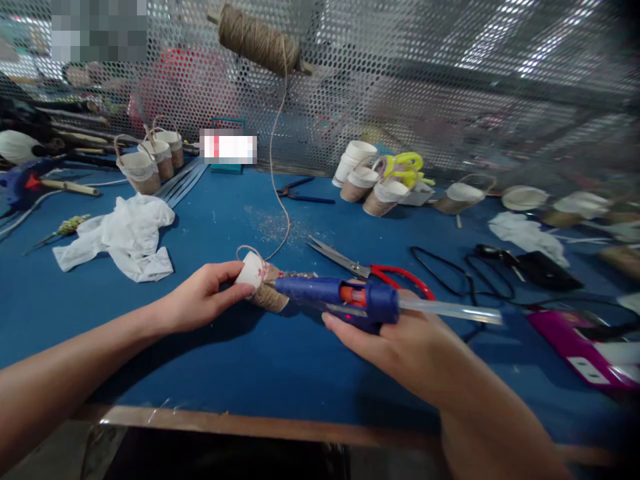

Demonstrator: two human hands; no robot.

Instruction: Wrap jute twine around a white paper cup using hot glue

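My left hand (213,293) pinches the white end of a small paper cup (270,295), tilted on its side and partly wrapped in brown twine. A blue hot glue gun (320,293) is in my right hand (395,333), its nozzle at the cup's wrapped side; whether it touches I cannot tell. A clear glue stick (455,309) sticks out of the gun's back. From the cup, a strand of twine (274,170) runs up to a twine spool (257,39) hung on the mesh. Red-handled scissors (370,268) lie open just behind the gun.
Pliers (305,193) lie behind the cup on the blue table (225,373). Crumpled white cloth (123,233) and another glue gun (25,183) are at left. Several twine-wrapped cups (383,199) stand along the back. A black cord (470,273) and a purple object (570,347) lie at right.
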